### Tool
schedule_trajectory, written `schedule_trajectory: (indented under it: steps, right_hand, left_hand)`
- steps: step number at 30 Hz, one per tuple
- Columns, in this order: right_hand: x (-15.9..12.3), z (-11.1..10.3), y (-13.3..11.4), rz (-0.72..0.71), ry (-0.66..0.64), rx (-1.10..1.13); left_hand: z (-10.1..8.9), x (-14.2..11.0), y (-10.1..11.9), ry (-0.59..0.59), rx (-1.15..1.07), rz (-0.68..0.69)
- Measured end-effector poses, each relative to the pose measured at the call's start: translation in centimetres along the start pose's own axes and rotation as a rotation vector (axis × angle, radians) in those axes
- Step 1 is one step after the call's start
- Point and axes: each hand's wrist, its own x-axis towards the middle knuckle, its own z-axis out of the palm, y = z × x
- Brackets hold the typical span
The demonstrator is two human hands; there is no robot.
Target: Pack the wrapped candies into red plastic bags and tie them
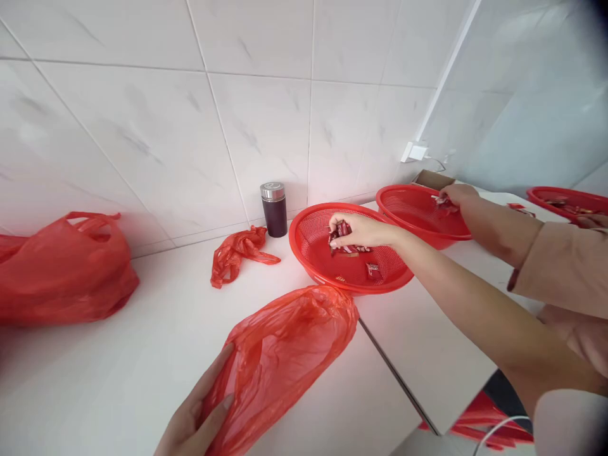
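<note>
My left hand (199, 405) grips the near edge of a thin red plastic bag (285, 348), whose wide mouth faces up. The bag's far rim touches the front of a red mesh basket (304, 269). Inside that basket, my right hand (354, 231) is closed around several small red-wrapped packets (342, 229). Below the hand, a few more packets lie on the basket floor, among them a single red packet (373, 271) at the right.
A crumpled red bag (240, 250) and a dark tumbler (275, 212) stand near the tiled wall. At far left sits a full red bag (71, 272). On the right, a co-worker's hand (458, 195) holds packets over a second basket (408, 212). A seam (399, 377) crosses the white tabletop.
</note>
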Motion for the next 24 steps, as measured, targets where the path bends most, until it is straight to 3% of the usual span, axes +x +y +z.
schedule_trajectory:
  steps: [1,3,5,6,9,11,14,16,18,20,21,24]
  right_hand:
    - [-0.7,0.7,-1.8,-0.094,-0.004,0.154]
    - [-1.9,3.5,-5.2,-0.19,-0.169,0.347]
    - [-2.6,7.4,-7.4,-0.2,-0.378,0.31]
    - [-2.6,9.4,-7.9,-0.214,-0.385,0.223]
    - [-2.1,14.2,-7.7,-0.257,-0.184,-0.039]
    - [-1.9,15.2,-7.1,-0.263,-0.039,-0.134]
    - [-2.7,13.4,-7.0,-0.261,0.003,-0.082]
    - [-3.5,10.7,-6.8,-0.253,-0.041,0.031]
    - [-4.0,7.8,-5.8,-0.189,0.017,0.024]
    - [-3.8,5.3,-3.5,-0.017,0.126,-0.173]
    - [-3.6,4.4,-2.1,0.105,0.117,-0.306]
    - [-2.6,3.2,2.0,0.399,-0.147,-0.515]
  left_hand:
    - [0.4,0.0,0.1,0.008,-0.001,0.003]
    - [1.1,0.1,0.1,0.019,-0.006,0.014]
    - [1.6,0.3,-0.1,0.002,-0.011,0.029]
    - [1.7,0.4,-0.2,-0.011,-0.012,0.036]
    - [2.0,0.3,-0.2,-0.021,-0.01,0.049]
    - [2.0,0.0,0.1,0.004,-0.012,0.049]
    - [1.6,-0.6,0.6,0.038,-0.037,0.031]
    - [1.2,-0.9,0.8,0.063,-0.044,0.02]
    - [0.9,-1.1,0.8,0.092,-0.031,0.015]
    - [0.7,-1.2,0.6,0.129,-0.005,0.029]
    - [0.6,-1.3,0.4,0.152,0.016,0.045]
    - [0.4,-1.3,-0.5,0.229,0.104,0.116]
